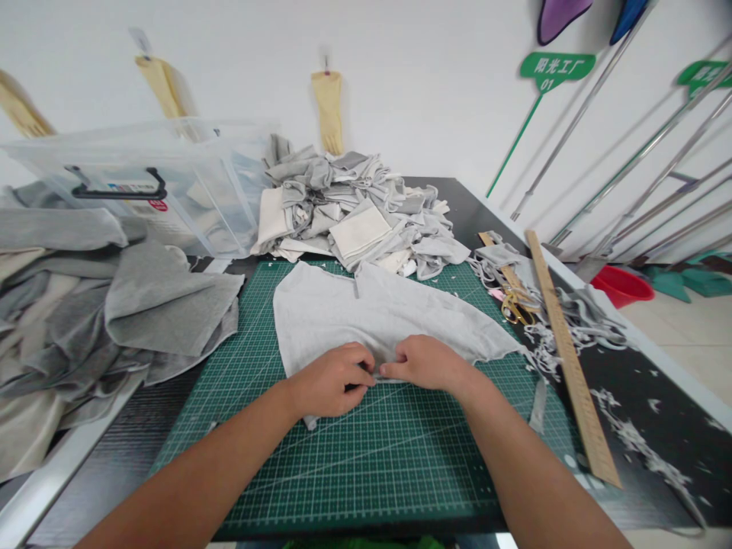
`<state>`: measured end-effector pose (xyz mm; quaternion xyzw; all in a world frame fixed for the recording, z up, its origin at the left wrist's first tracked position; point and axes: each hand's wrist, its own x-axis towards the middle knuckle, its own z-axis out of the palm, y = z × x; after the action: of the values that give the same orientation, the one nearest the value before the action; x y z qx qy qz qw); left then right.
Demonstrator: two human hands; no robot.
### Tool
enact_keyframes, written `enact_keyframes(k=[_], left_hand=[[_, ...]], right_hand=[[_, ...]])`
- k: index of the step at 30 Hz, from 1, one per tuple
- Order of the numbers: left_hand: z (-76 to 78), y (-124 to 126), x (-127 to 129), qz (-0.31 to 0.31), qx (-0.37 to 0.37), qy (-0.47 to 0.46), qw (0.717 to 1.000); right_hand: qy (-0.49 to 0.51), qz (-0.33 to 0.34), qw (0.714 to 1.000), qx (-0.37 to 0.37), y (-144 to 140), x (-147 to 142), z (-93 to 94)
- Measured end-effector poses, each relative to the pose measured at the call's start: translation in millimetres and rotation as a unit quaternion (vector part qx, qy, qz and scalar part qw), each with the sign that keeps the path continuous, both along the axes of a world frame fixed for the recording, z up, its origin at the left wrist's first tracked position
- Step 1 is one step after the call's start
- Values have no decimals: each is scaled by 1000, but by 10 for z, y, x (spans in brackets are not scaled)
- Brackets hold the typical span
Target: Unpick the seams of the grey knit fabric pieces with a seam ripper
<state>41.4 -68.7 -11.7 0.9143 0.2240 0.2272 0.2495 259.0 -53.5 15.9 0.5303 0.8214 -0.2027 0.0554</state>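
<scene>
A light grey piece of cloth lies spread on the green cutting mat, its outline uneven and its right end narrowing to a point. My left hand pinches the cloth's near edge, thumb and fingertips together. Just to its right, my right hand is closed on the same edge, with its fingers curled under. A small gap separates the two sets of fingertips. The cloth rises in slight folds between and behind them.
A pile of grey and cream cloth pieces sits at the back, beside a clear plastic bin. More grey cloth is heaped at left. On the right are a wooden ruler, gold-handled scissors and fabric scraps.
</scene>
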Motion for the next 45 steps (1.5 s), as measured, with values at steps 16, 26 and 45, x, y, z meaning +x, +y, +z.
enact_keyframes(k=[16,26,45], left_hand=[[7,0,-1,-5,5,9,1000],[-9,21,-6,-7,-6,-3,1000],[3,21,-18,-3,-14,-7,1000]], right_hand=[[11,9,1000,14,-21,-17,-8],[-7,-7,1000,0,-14,-47,8],[-34,-7,999,9,-30,-100,58]])
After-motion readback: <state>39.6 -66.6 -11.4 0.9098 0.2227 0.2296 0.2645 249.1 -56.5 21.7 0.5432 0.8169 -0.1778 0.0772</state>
